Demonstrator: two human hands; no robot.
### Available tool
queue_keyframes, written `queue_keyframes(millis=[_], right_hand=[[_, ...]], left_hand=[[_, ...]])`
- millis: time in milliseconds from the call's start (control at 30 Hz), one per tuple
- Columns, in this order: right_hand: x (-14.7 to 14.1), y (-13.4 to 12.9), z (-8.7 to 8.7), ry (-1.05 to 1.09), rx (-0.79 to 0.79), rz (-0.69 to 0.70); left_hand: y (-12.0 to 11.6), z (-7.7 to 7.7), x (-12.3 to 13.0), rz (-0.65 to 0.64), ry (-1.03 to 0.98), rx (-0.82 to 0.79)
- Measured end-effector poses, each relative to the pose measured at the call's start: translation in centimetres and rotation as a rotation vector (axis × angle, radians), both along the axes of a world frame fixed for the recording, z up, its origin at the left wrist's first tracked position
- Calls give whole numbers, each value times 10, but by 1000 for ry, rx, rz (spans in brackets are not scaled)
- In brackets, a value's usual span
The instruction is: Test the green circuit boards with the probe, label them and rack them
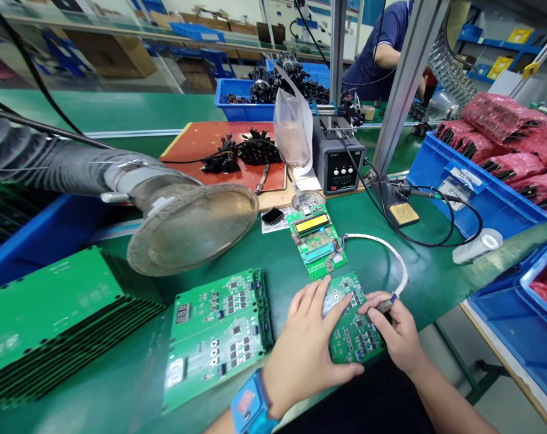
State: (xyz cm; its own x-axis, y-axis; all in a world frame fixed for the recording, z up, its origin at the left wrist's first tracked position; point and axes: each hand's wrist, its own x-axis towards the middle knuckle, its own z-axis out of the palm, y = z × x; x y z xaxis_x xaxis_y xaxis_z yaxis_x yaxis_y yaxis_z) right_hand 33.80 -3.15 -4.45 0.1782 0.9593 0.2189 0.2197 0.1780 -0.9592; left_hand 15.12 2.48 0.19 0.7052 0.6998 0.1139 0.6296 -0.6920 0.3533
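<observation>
My left hand (309, 337), a blue strap on its wrist, lies with fingers spread across a green circuit board (352, 334) in front of me. In my right hand (393, 328) is a grey connector (384, 305) on the end of a white-sleeved cable (397, 256), pinched over that board's right side; my fingers hide its tip. The cable curves back to a green tester board (318, 244) with a yellow display and a teal socket. Left of my hands lies a stack of populated circuit boards (214, 331).
A large pile of green boards (52, 313) stands at far left, beneath a fume extraction hood (194, 220). Behind are a soldering station (339, 160) and its iron stand (397, 202). Blue bins (454, 187) with pink-wrapped parts line the right; a person (377, 54) works beyond.
</observation>
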Motion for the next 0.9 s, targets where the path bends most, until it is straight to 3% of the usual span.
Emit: queue_keyframes(millis=[500,900], right_hand=[[1,-2,-8,1,-20,0],[1,-3,-4,-57,7,-14]], left_hand=[[-1,-2,-1,15,-2,-31],[-1,0,0,13,-8,-49]])
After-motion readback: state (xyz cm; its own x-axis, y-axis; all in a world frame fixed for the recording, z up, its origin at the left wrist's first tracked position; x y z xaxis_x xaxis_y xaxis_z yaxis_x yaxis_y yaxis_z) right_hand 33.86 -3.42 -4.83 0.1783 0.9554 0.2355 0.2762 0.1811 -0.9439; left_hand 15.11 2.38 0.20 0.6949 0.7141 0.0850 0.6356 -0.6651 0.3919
